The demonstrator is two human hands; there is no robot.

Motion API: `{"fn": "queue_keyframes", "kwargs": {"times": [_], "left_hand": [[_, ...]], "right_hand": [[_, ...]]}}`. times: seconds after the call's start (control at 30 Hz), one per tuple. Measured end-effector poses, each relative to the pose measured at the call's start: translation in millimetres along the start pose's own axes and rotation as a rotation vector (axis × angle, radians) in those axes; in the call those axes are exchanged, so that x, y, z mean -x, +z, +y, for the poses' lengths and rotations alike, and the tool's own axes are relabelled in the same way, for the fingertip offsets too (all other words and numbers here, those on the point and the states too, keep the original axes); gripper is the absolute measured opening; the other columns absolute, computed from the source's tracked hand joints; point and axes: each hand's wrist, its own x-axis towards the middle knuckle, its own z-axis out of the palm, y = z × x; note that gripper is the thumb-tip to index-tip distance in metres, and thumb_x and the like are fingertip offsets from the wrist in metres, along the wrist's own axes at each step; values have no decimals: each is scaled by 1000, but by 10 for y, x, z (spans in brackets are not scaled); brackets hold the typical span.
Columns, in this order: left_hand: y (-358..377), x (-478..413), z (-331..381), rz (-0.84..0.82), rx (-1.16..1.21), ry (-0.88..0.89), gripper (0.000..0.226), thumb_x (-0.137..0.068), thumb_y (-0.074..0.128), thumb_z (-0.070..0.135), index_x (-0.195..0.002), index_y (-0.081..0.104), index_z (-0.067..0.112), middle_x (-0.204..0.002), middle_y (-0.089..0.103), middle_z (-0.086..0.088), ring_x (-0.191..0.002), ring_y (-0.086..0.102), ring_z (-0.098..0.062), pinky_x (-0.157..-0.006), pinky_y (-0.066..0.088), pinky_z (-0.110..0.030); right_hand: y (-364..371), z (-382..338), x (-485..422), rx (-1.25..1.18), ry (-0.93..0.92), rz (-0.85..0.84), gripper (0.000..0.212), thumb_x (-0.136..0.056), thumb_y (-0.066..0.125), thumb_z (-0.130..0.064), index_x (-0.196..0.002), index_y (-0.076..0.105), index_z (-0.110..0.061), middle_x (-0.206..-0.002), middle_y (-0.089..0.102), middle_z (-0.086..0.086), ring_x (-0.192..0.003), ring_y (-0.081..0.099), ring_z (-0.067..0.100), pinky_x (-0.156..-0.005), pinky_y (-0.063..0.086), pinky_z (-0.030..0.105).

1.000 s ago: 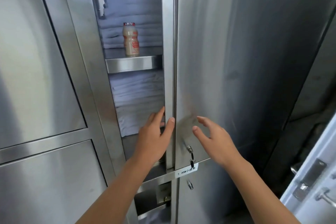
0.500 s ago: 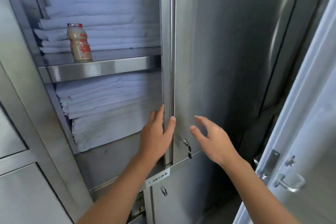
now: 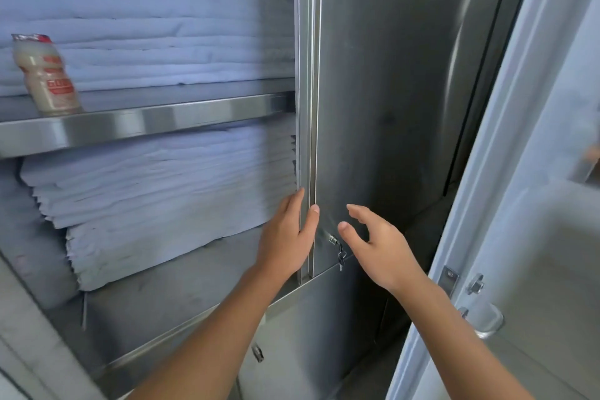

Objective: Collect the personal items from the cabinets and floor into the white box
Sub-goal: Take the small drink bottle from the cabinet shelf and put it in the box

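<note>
a small pale drink bottle (image 3: 45,75) with a red foil cap and red label stands upright on the front of the steel shelf (image 3: 168,120) at the far left of the open cabinet. it is blurred and no hand touches it. just behind it lies a stack of folded white linen (image 3: 156,29), and a second stack (image 3: 162,191) fills the space under the shelf. to the right, the left hand (image 3: 285,237) grasps the edge of the steel cabinet door (image 3: 389,91), fingers behind the edge and thumb on its front. the right hand (image 3: 380,247) is released, its fingers loosely spread, and hovers before the door, near a small lock with keys hanging (image 3: 334,242). at the far right stands a pale door (image 3: 535,237) with a metal handle (image 3: 487,323).
</note>
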Motion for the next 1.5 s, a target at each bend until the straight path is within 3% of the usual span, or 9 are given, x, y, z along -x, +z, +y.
{"fn": "queue_keyframes", "kwargs": {"times": [0.17,0.37,0.5,0.6,0.9,1.13,1.33,1.5], "left_hand": [[147,-19,40,-42,-24,-19,61,-94,29,63,-144,40,30,-145,45,13,-127,51,-13,-104,42,-42],[-70,58,92,-19,-209,57,49,-100,35,51,-139,49,25,-141,52,6,-121,55,-21,-98,44,-39],[-522,203,73,64,-263,30,52,-99,32,54,-136,54,25,-139,55,7,-119,57,-19,-97,45,-37],[-972,388,28,136,-326,-24,52,-100,30,54,-139,51,27,-143,52,8,-125,53,-15,-104,42,-37],[-2095,1066,-197,203,-501,-250,59,-98,27,62,-146,41,30,-149,46,5,-128,50,-17,-109,37,-40],[-2669,1233,132,290,-683,-155,54,-100,31,55,-140,51,24,-134,59,2,-112,59,-17,-91,45,-29],[-3269,1090,536,425,-749,-46,51,-97,24,60,-123,57,31,-113,62,10,-94,60,-11,-78,50,-33],[-3483,983,583,475,-760,-29,52,-96,26,61,-126,56,31,-121,61,12,-97,60,-9,-79,47,-28]], "right_hand": [[-131,147,-9,-12,16,5,55,-100,47,-52,-151,43,-32,-154,48,-11,-143,44,14,-113,40,36],[-118,114,-67,-36,-29,-19,54,-101,48,-51,-150,44,-29,-152,50,-9,-140,47,15,-108,40,32],[50,-188,-162,-92,-131,-68,53,-101,47,-51,-148,47,-27,-148,53,-10,-135,51,14,-104,41,27],[276,-521,-240,-114,-228,-115,55,-100,47,-53,-149,45,-27,-151,52,-7,-132,55,17,-108,43,34],[898,-1456,-186,-204,-444,-259,60,-99,43,-59,-152,42,-31,-154,48,-10,-140,46,12,-113,38,33],[741,-1975,-130,-279,-573,-266,58,-100,47,-55,-152,43,-30,-154,48,-10,-140,44,11,-115,38,33],[468,-2616,-288,-338,-683,-183,58,-99,49,-54,-151,45,-28,-151,50,-9,-136,49,13,-108,39,29],[493,-3016,-454,-389,-691,-185,56,-97,51,-57,-146,49,-29,-147,55,-8,-130,55,14,-104,44,33]]}}
